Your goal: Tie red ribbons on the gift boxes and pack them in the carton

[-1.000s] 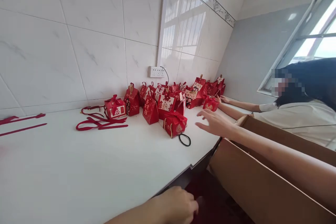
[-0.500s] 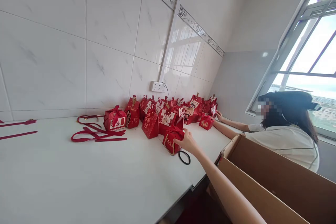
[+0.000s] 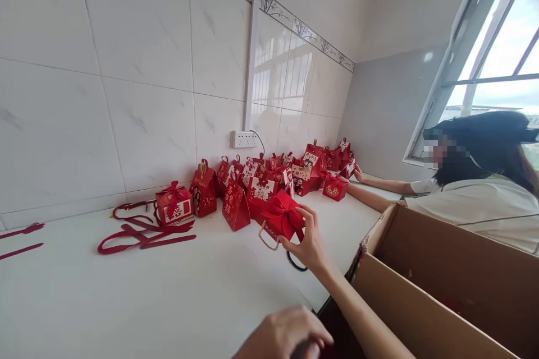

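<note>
My right hand [image 3: 309, 238] grips a red gift box [image 3: 280, 219] with a ribbon bow on its upper face, thumb below and fingers on the right side. The box is tilted, and its beige rope handle [image 3: 268, 238] hangs on the left. At the bottom edge my left hand [image 3: 286, 334] shows in part, slightly blurred, fingers loosely curled with a gap to the thumb; nothing is seen in it. Left of the held box stands a red triangular gift box [image 3: 236, 207]. A black ring-shaped band [image 3: 297, 262] lies by my right wrist, partly hidden by it.
Several red gift boxes [image 3: 309, 171] crowd along the tiled wall. Red ribbons [image 3: 138, 238] lie on the white table [image 3: 126, 303] at left, beside a bow-tied box [image 3: 173, 206]. An open cardboard box [image 3: 421, 266] stands at right. A co-worker's hands [image 3: 357, 173] touch boxes at the far end.
My right hand has tipped the gift box, so its bow now faces me and its rope handle hangs free. My left hand has come in from below. The view has shifted slightly.
</note>
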